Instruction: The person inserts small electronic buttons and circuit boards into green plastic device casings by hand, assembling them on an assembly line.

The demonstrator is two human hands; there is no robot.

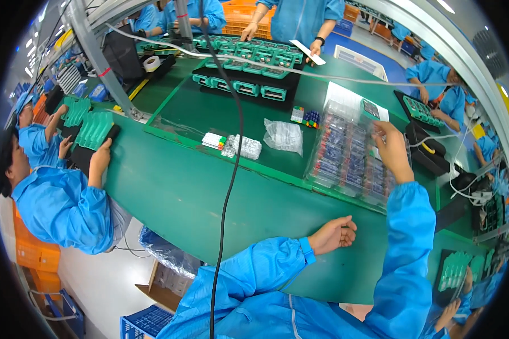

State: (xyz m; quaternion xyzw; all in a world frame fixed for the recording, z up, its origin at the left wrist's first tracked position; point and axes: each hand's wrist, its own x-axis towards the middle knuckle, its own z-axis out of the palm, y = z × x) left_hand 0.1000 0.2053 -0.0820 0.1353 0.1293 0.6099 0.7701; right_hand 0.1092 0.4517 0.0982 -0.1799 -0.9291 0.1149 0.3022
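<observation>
A clear plastic tray (pixel 353 148), its rows filled with small dark blue and red parts, lies on the green bench to the front right. My right hand (pixel 395 151) reaches over the tray's right side, fingers bent down and drawn together. Whatever lies between those fingertips, if anything, is too small to name. Closer to me, above the bench edge, my left hand (pixel 332 235) is held with loosely curled fingers; its palm is hidden. Beyond the tray rest a white sheet (pixel 339 93) and a small dark green device (pixel 370 108).
A clear bag (pixel 283 137), white small parts (pixel 249 148) and dark coloured parts (pixel 311 118) lie left of the tray. Green fixtures (pixel 260 56) fill a black rack opposite. A black cable (pixel 230 186) hangs across the view. Co-workers sit left (pixel 68 198) and across.
</observation>
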